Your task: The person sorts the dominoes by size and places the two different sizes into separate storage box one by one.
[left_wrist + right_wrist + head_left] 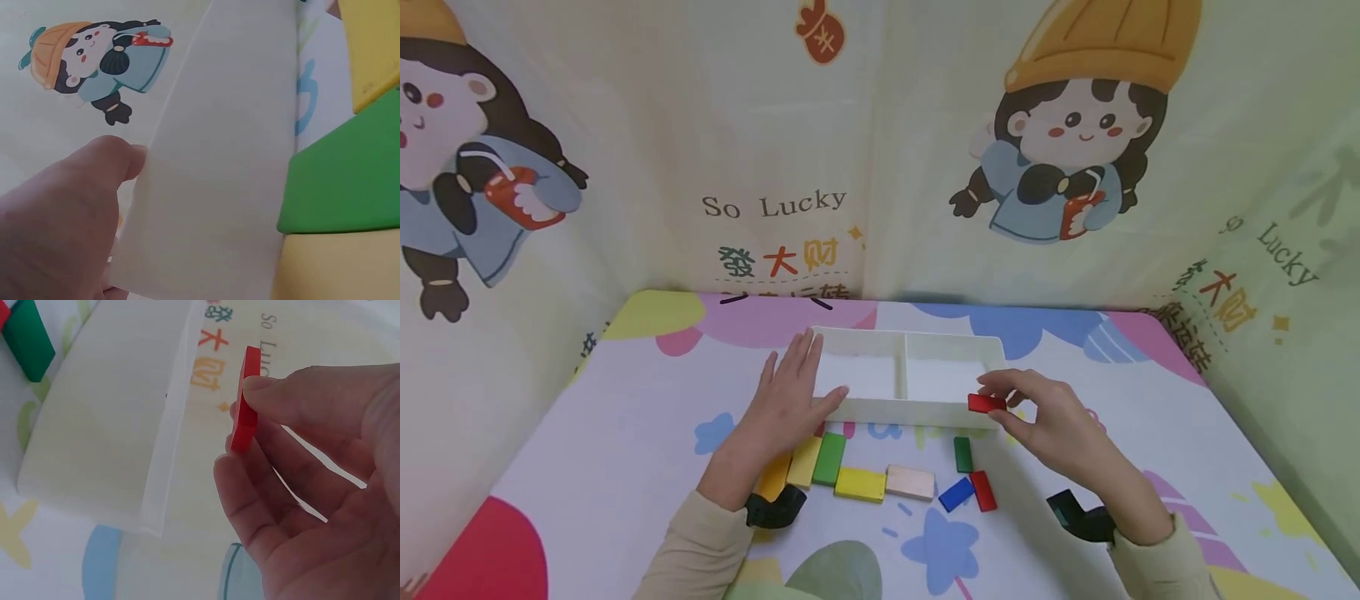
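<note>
Between thumb and fingers my right hand (1051,421) pinches a small red block (985,403), held over the near right corner of a white two-compartment tray (880,411). In the right wrist view the red block (247,403) stands on its long side above the tray wall (119,406). My left hand (790,400) lies with fingers spread at the tray's left end, its thumb (112,162) touching the near rim. Both compartments show bare white floors in the head view.
In front of the tray lie wooden blocks: a green one (830,459), a yellow one (860,484), a pale pink one (910,482), a blue one (956,494), another red one (982,491) and a small dark green one (963,455). More yellow blocks (804,462) sit by the left wrist.
</note>
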Available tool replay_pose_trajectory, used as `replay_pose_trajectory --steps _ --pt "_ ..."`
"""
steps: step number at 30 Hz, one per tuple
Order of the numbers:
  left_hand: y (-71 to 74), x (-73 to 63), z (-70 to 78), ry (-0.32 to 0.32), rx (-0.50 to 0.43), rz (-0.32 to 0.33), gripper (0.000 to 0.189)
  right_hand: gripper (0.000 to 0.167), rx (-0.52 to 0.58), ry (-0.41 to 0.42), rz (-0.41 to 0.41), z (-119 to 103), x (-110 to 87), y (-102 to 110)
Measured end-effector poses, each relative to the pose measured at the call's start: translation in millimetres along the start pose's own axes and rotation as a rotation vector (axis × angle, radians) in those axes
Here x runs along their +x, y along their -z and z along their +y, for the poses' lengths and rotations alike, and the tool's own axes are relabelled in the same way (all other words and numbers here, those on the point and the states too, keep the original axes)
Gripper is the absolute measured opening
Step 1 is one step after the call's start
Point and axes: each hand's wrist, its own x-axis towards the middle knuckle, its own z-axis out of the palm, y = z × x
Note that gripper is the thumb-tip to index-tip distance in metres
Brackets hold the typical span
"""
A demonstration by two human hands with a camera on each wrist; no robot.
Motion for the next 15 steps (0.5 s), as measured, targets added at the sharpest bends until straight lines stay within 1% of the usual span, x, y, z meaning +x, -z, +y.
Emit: replay_pose_trajectory --steps 5,11,15 --pt "-2.1 2.9 1.1 0.005 0.0 0.001 0.092 0.048 0.012 -0.006 -0.018 3.1 13.4 -2.6" --pt "-5.1 4.2 1.3 0.014 -0.01 0.026 0.097 0.044 0.032 -0.002 -0.028 3.6 25.9 -4.6" --pt "-4.9 4.7 1.8 0.018 -0.009 0.019 0.099 0.043 0.039 -0.002 -0.038 6.0 31.8 -5.2"
